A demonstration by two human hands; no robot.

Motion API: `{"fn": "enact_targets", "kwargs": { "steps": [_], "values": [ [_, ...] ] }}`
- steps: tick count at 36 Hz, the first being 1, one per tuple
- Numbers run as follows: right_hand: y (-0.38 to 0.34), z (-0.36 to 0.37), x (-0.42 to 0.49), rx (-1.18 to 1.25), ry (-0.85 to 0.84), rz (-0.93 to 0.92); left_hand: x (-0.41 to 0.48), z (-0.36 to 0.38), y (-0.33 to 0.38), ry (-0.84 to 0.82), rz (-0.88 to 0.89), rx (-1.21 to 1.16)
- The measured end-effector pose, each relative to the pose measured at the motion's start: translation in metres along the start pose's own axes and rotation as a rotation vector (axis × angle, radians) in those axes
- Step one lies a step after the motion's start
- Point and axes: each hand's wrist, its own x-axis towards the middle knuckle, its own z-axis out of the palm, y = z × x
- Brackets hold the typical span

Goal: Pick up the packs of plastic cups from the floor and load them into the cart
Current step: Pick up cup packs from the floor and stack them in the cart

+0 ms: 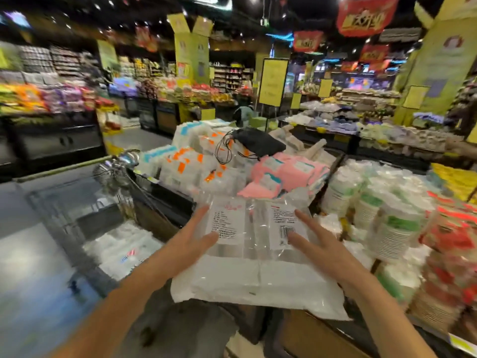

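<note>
While the pack of plastic cups (258,257) lay flat on the near end of the cart's load, both hands sat right on top of it, fingers (204,237) spread wide and pressing rather than gripping. One clear pack, two printed labels facing up, its long axis running away from the person toward the far end of the cart (165,202). The left hand (189,236) covered the left label, the right hand (313,240) the barcode side, each about equally near, the pack directly under both palms. The pack's near edge overhung the cart's near rim, so a push forward looked like the move that would seat it. Beyond it sat pink packs (278,174), orange-labelled packs (191,166) and a dark bag (255,142); exact counts were blurred. At least one more pack (124,250) showed low down at the cart's left side, on the floor (33,254).
</note>
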Motion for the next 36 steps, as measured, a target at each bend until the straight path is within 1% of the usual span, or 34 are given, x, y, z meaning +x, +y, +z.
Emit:
{"fn": "enact_targets", "kwargs": {
  "steps": [9,16,20,24,30,36],
  "values": [
    [-0.021,0.056,0.137,-0.028,-0.186,-0.109,0.057,-0.058,-0.044,0.197,-0.119,-0.003],
    [-0.030,0.090,0.243,-0.124,-0.312,-0.226,0.096,-0.079,-0.068,0.362,-0.224,-0.039],
    [-0.040,0.111,0.296,-0.094,-0.404,-0.296,0.115,-0.093,-0.085,0.443,-0.249,-0.021],
    [-0.053,0.136,0.344,-0.132,-0.472,-0.335,0.128,-0.105,-0.093,0.524,-0.327,-0.091],
    [-0.078,0.188,0.404,-0.154,-0.579,-0.400,0.145,-0.137,-0.113,0.658,-0.398,-0.153],
    [-0.105,0.261,0.456,-0.119,-0.627,-0.432,0.163,-0.194,-0.155,0.718,-0.401,-0.178]
  ]
}}
